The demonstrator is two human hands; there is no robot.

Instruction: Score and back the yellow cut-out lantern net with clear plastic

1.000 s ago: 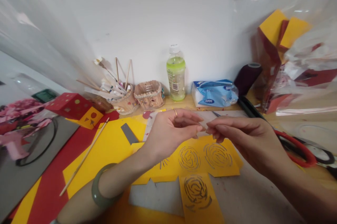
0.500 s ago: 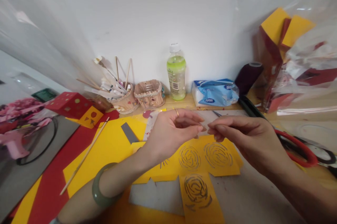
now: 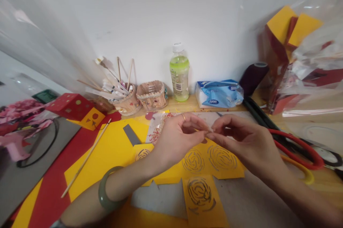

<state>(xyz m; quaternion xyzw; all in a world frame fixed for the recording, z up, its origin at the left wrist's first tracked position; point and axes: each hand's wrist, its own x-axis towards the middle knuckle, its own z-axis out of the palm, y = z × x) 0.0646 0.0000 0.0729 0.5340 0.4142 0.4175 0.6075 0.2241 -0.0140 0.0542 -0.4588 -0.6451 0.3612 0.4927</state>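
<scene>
My left hand (image 3: 177, 138) and my right hand (image 3: 238, 138) meet fingertip to fingertip just above the table. Both pinch a tiny thin piece (image 3: 208, 134) between thumb and forefinger; what it is cannot be made out. My left hand wears a ring, and a green bangle (image 3: 105, 192) sits on that wrist. Under the hands lies a yellow paper cutout (image 3: 219, 158) with spiral rose patterns cut into its panels. One more panel (image 3: 200, 194) points toward me.
Along the wall stand a cup of sticks (image 3: 125, 101), a small basket (image 3: 152, 95), a green drink bottle (image 3: 179, 74), a tissue pack (image 3: 218, 94) and a dark thread spool (image 3: 253, 76). A red box (image 3: 71, 106) and a wooden stick (image 3: 85, 160) lie left. A red ring (image 3: 300, 147) lies right.
Both hands have dropped slightly and moved closer, fingertips now touching. My right hand's fingers have spread more. A small clear bag of red bits and a yellow ring have come into view.
</scene>
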